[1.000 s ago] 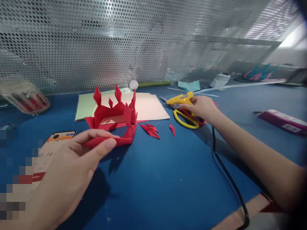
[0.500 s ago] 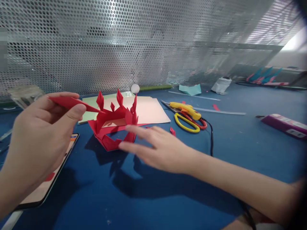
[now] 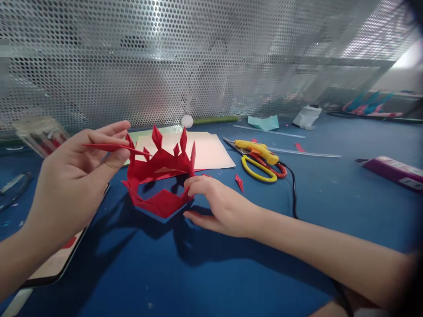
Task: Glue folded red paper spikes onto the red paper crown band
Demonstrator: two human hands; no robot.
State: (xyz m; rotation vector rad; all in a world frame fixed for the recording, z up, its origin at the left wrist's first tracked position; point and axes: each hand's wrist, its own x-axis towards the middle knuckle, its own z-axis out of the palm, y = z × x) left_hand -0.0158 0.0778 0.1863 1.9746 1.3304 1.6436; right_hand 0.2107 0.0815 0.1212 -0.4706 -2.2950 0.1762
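A red folded paper crown (image 3: 161, 203) with pointed diamond pieces along its top stands on the blue table, left of the middle. My left hand (image 3: 72, 176) pinches a slim red folded paper piece (image 3: 102, 146) between thumb and fingers, its tip reaching the crown's left side. At the crown's right side is my right hand (image 3: 224, 207), its fingertips at the paper edge and its thumb lower and apart from the fingers. A small loose red diamond piece (image 3: 239, 182) lies to the right of the crown.
Behind the crown lie pale paper sheets (image 3: 214, 152). Yellow-handled scissors (image 3: 259, 169) and a yellow glue gun (image 3: 257, 149) with a black cable lie to the right. A phone (image 3: 53, 268) is under my left hand, a jar (image 3: 41, 132) behind it. A purple box (image 3: 393, 171) lies far right.
The crown has turned, so different points face me, and shifted slightly right. My right hand has moved a little right. My left hand has moved right with the red piece.
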